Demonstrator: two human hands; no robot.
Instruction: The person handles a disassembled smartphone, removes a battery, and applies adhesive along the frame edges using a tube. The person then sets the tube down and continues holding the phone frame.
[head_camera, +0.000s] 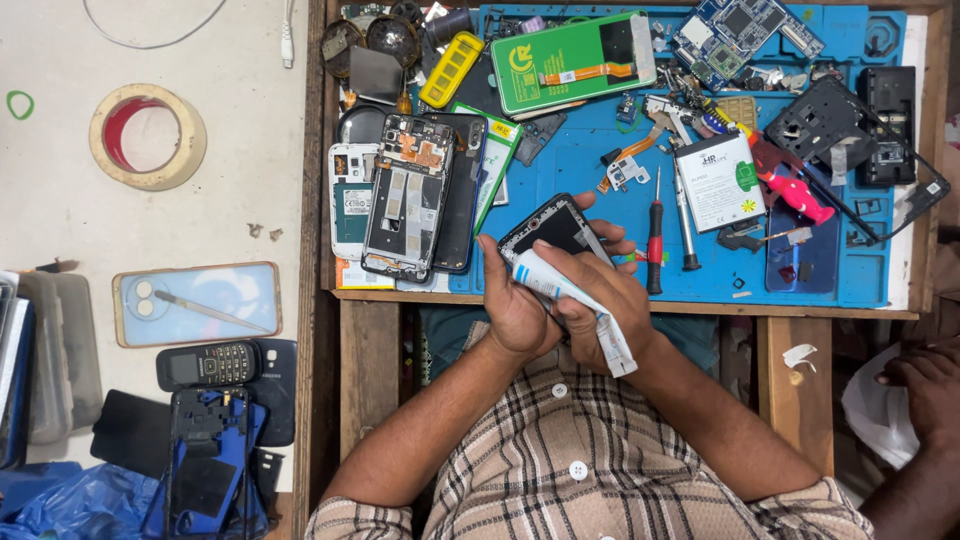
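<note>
Head view: both hands' fingers clamp a phone and glue tube over the cluttered blue mat.

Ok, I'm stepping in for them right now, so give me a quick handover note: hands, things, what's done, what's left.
Left hand: holds the dark phone frame over the blue mat's near edge.
Right hand: grip on a white glue tube, nozzle at the frame's edge.
Nearby: red screwdriver and white battery on the mat, an opened phone to the left.
Done: frame is stripped and in hand.
Left: whether glue is already laid cannot be seen; check the edge.
</note>
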